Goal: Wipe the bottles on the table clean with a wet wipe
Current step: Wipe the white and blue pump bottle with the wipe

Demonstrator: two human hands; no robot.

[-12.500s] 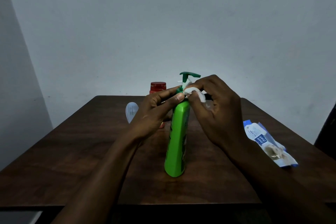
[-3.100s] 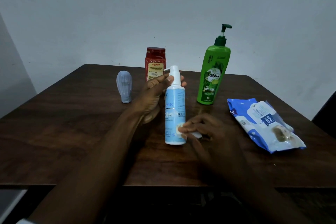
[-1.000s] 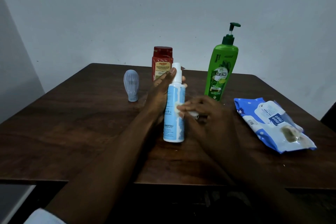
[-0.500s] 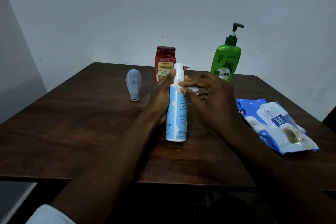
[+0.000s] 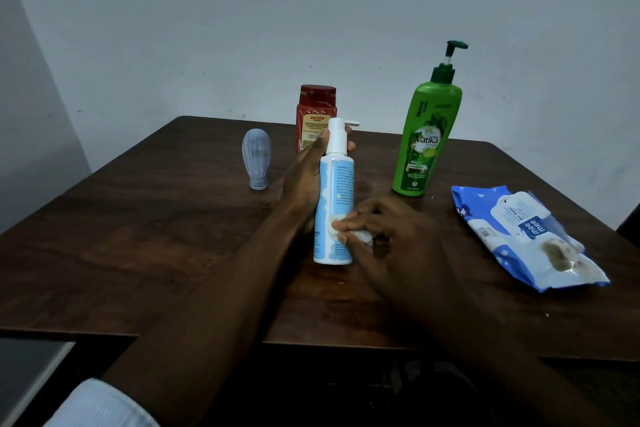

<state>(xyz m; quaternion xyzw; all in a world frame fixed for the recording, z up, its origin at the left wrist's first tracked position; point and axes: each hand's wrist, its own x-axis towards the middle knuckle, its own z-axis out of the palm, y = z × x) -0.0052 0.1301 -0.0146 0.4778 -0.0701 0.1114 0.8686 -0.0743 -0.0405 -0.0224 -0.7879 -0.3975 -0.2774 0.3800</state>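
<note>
Head view: blue pump bottle (image 5: 334,191) stands upright mid-table (image 5: 138,253). Left hand (image 5: 304,180) wraps its neck & upper body. Right hand (image 5: 391,239), fingers bunched, pinches wet wipe (image 5: 362,237) vs the lower label.

Risk: a hard sideways rub w/ a slack hold tips it, and the thumb near the pump could squirt.

Containers: green shampoo bottle (image 5: 427,135), red jar (image 5: 317,111) & small grey bottle (image 5: 257,158) are upright behind, opaque, fill unknown. Wipes pack (image 5: 526,236) lies at right, contents unclear.

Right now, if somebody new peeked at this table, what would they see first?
Probably the tall green plastic pump bottle standing at the back right. Next, mid-table, the left hand holds a light blue and white spray bottle while the right hand presses a white wet wipe on its lower side.
</note>
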